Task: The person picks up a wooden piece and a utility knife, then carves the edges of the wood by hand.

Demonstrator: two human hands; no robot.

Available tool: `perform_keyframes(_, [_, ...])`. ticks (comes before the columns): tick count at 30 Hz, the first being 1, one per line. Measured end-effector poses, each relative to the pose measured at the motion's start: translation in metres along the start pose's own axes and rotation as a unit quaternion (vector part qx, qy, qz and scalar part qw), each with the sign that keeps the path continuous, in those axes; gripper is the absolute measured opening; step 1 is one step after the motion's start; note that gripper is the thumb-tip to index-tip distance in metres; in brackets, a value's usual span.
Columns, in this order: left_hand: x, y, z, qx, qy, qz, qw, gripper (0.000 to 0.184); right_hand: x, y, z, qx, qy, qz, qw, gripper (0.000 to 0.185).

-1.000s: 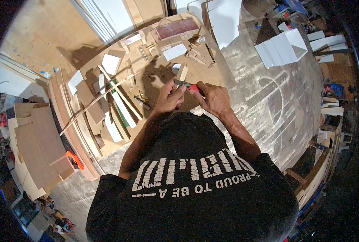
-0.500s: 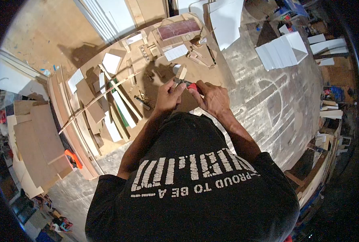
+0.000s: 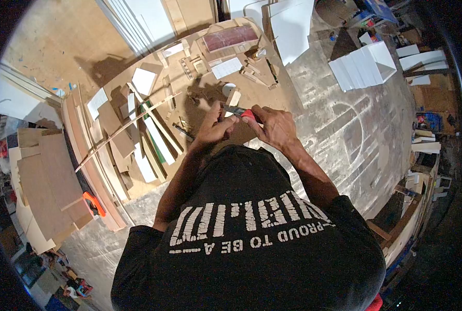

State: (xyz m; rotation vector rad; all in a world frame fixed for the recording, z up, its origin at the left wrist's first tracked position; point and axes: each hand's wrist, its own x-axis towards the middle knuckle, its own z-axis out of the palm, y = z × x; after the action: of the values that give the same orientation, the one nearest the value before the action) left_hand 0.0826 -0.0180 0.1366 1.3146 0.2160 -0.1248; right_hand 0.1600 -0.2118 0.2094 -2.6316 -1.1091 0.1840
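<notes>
My right hand (image 3: 276, 126) is wrapped round the red handle of a tool (image 3: 248, 114), whose dark, narrow front part points left toward my other hand. My left hand (image 3: 214, 124) has its thumb and fingers closed near the tool's tip, beside a small pale wooden piece (image 3: 234, 98). That piece sticks up past the tool, away from my body. Its lower end is hidden, so I cannot make out exactly how the fingers hold it. Both hands are close together in front of my chest, over the near part of the brown worktable (image 3: 277, 98).
On the table are a dark red block (image 3: 230, 38), a white sheet (image 3: 225, 68), small wooden pieces (image 3: 257, 74) and long strips (image 3: 158, 140). An orange-handled tool (image 3: 94, 204) lies at the left. A white box-like object (image 3: 363, 66) stands at the right.
The fingers of my left hand have shifted and opened slightly around the tool's tip, showing more of its dark part. My right hand has barely moved and keeps its hold on the red handle.
</notes>
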Motion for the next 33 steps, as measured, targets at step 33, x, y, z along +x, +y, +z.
perform_keyframes(33, [-0.007, 0.001, 0.019, 0.109, 0.118, 0.099, 0.982, 0.02, 0.003, 0.001, 0.002, -0.006, 0.023, -0.003, 1.0, 0.044])
